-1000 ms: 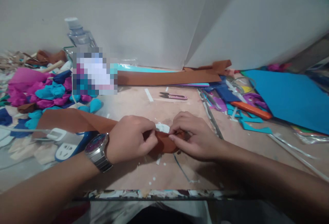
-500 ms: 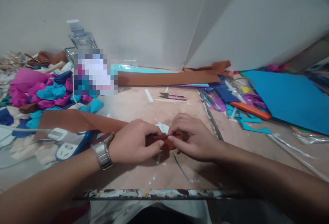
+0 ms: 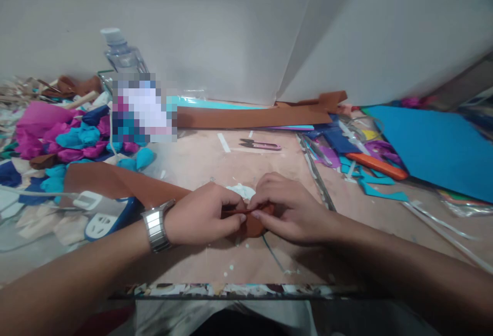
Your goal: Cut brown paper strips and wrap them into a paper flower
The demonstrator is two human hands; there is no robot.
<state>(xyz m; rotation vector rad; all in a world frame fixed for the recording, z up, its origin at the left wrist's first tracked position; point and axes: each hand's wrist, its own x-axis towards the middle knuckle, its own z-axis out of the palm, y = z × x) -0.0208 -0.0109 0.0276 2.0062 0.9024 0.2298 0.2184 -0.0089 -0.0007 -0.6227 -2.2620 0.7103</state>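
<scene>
A long brown strip, of paper or thin foam by its look, runs from the left over the table to my fingers. My left hand, with a metal watch on its wrist, pinches the strip's edge between thumb and forefinger. Close beside it, my right hand pinches the gathered end, and a rounded brown fold bulges below the fingertips. Part of the end is hidden by the fingers. Behind the hands lies a white patch on the table. Thread snips with a pink handle rest further back.
At left are a heap of pink and blue crumpled pieces, a power strip and a bottle. Another brown strip lies along the back. To the right are an orange cutter and blue sheets.
Both hands stay close together, with small finger shifts on the brown strip. The fold under the fingertips now hangs slightly lower and looks rounder.
</scene>
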